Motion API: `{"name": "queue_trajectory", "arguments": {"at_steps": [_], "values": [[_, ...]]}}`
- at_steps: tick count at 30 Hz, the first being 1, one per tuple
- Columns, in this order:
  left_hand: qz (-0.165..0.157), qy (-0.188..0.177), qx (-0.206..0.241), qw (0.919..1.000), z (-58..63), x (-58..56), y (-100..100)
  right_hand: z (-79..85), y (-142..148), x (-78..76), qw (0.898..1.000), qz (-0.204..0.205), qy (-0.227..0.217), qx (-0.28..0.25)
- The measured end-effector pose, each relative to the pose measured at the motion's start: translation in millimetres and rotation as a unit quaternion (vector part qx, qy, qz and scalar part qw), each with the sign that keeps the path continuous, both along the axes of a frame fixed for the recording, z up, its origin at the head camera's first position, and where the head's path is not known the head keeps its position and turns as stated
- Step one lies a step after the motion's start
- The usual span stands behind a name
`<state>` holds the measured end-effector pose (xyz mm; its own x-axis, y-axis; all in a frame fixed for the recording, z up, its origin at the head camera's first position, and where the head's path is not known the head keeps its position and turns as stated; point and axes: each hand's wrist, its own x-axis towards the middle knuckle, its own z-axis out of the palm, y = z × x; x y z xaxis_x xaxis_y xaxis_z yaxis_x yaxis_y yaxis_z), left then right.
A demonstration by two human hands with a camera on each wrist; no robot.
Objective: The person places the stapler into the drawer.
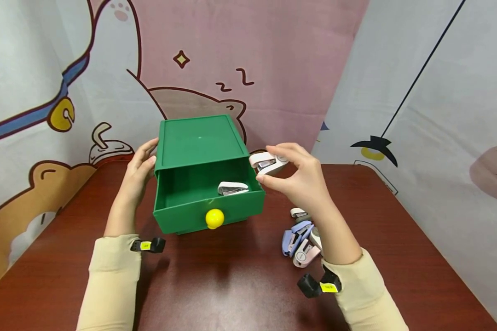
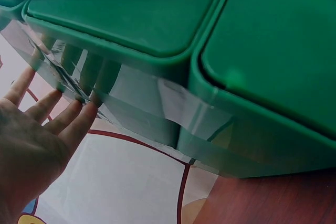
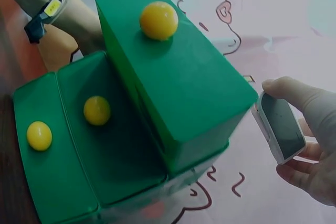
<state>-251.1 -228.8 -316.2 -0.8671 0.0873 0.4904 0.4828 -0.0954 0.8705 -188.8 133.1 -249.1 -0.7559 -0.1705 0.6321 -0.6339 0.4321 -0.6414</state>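
A white mini stapler (image 1: 268, 164) is pinched between the thumb and fingers of my right hand (image 1: 304, 170), beside the right edge of the pulled-out top drawer (image 1: 186, 215). The right wrist view shows the grey underside of this stapler (image 3: 283, 124) turned to the camera. Another white stapler (image 1: 233, 187) lies inside the drawer, near its right front corner. My left hand (image 1: 135, 177) is at the left side of the green drawer cabinet (image 1: 199, 140). In the left wrist view its outstretched fingertips (image 2: 86, 113) rest against the cabinet's side.
Right of the cabinet, several staplers lie heaped on the brown table (image 1: 232, 285), including a blue one (image 1: 297, 236) and a pink one (image 1: 305, 253), partly behind my right forearm. A yellow knob (image 1: 214, 218) sticks out from the drawer front. Behind hangs a cartoon-printed curtain (image 1: 290, 69).
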Motion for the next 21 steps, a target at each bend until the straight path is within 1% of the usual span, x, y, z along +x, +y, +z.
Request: {"name": "queue_trajectory", "arguments": {"at_steps": [7,10,14,21], "values": [[-0.005,0.001,0.0,1.0,-0.1,0.1,-1,5.0,-20,2.5,0.999,0.02,0.02,0.022],[-0.006,0.001,0.002,1.0,-0.4,-0.5,-1,6.7,-28,2.3,0.999,0.037,0.025,0.028],[-0.005,0.0,0.002,1.0,-0.8,-1.2,-1,10.0,-38,3.4,0.998,0.048,0.02,0.044],[-0.007,0.002,0.003,1.0,-0.7,-1.2,-1,13.7,-56,4.2,0.995,0.061,-0.006,0.077]]}}
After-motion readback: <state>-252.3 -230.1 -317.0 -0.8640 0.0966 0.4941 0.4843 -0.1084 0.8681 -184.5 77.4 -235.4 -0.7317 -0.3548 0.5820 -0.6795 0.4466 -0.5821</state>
